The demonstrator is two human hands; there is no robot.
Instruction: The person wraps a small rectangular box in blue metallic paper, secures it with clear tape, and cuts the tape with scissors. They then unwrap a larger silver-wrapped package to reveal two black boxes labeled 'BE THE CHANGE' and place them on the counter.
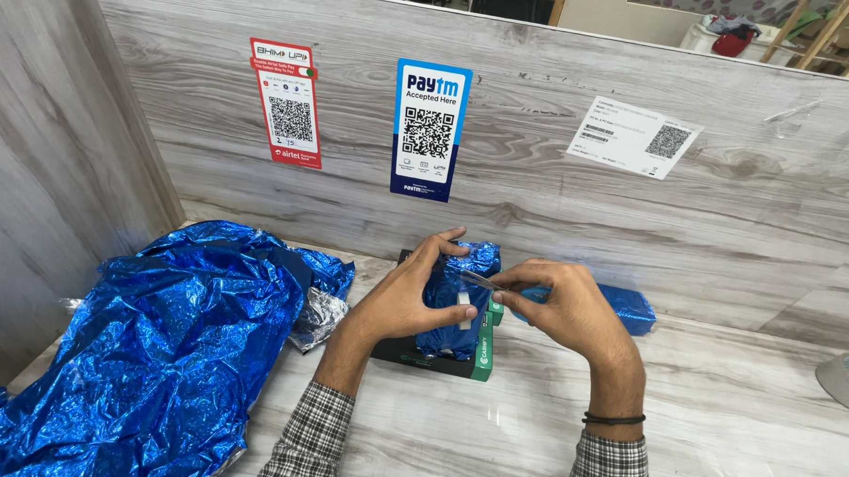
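A small parcel wrapped in shiny blue foil (458, 301) stands on a black and green box (458, 360) at the middle of the counter. My left hand (408, 294) grips the parcel's left side, thumb across its front by a strip of clear tape. My right hand (563, 307) is at the parcel's right side, pinching a piece of clear tape (479, 280) between thumb and forefinger against the foil. A black band circles my right wrist.
A big crumpled sheet of blue foil (157, 351) covers the counter's left side. Another blue wrapped parcel (629, 307) lies behind my right hand. A roll of tape (848, 380) sits at the right edge. Three code stickers hang on the wooden partition (539, 205).
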